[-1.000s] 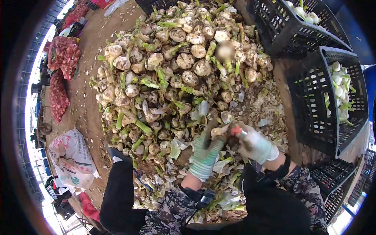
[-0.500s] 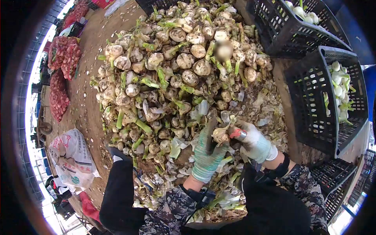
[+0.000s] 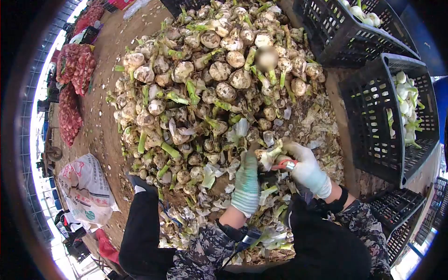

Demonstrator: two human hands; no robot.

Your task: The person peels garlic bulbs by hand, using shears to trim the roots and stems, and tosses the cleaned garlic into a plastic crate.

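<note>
Garlic bulb [image 3: 267, 157], muddy and pale with a short green stalk, is sitting between the person's two gloved hands, low in the middle of the view and just above the litter of peeled skins [image 3: 305, 122]. The left hand [image 3: 246, 183], in a green glove, is gripping the bulb from its left side with the fingers curled up against it. The right hand [image 3: 308, 170], in a white glove, is clenching a red-handled tool [image 3: 283, 164] and is pressing its tip against the bulb's right side; the blade itself is too small to make out.

Beyond the hands a big heap of unpeeled bulbs [image 3: 210, 84] is lying on the earth floor [image 3: 102, 56]. To the right a black crate [image 3: 373, 144] is holding cleaned white bulbs [image 3: 405, 109], and a second black crate [image 3: 333, 39] is standing behind it. Well apart on the left, red mesh sacks [image 3: 70, 93] are lying stacked, with a white printed bag [image 3: 86, 189] nearer, beside the person's dark trouser leg [image 3: 140, 233].
</note>
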